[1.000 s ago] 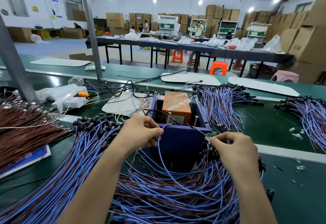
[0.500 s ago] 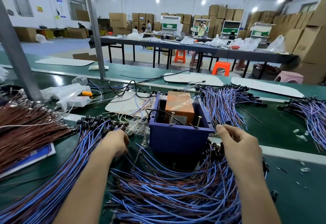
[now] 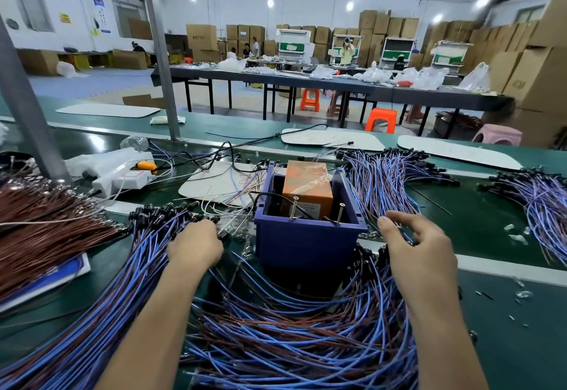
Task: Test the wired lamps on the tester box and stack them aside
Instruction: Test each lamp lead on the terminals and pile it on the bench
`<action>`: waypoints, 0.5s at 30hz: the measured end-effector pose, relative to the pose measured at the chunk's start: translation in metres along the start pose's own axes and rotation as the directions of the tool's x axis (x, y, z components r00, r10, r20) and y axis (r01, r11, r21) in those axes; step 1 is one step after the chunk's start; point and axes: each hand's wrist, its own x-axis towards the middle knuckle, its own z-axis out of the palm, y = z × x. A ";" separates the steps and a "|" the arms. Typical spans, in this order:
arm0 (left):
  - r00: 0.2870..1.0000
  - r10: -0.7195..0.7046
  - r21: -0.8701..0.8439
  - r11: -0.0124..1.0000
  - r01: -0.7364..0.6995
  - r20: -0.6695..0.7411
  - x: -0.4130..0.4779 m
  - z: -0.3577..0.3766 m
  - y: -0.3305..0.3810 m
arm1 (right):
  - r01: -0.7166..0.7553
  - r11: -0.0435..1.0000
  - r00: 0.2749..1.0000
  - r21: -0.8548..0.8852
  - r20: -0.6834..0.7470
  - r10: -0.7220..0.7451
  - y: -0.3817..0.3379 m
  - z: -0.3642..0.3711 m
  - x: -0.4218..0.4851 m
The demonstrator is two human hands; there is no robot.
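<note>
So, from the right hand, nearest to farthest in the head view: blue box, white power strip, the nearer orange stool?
1. blue box, just left of the right hand.
2. white power strip, far left.
3. nearer orange stool, beyond the belt.

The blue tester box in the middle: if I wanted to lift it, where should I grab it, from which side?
Take the blue tester box by the projecting rim of its left and right walls, probably coming from either side. The lip offers a ledge underneath; two upright screws crowd the near edge, and wires pile against its foot.
</note>
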 end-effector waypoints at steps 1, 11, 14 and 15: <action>1.000 0.000 0.003 1.000 0.000 0.000 0.000 -0.002 0.000 | 0.009 1.000 1.000 0.011 0.004 -0.009 0.000 0.000 0.000; 0.994 0.055 0.070 0.996 -0.062 0.099 -0.013 0.021 0.015 | -0.003 0.999 0.998 0.036 0.068 0.001 -0.003 0.007 -0.002; 0.993 0.060 0.063 0.996 -0.067 0.098 -0.010 0.022 0.014 | -0.003 0.999 0.997 0.047 0.075 0.000 -0.002 0.007 -0.003; 0.993 0.070 0.034 0.997 -0.074 0.092 -0.009 0.020 0.015 | -0.005 0.999 0.997 0.050 0.077 0.001 -0.003 0.007 -0.003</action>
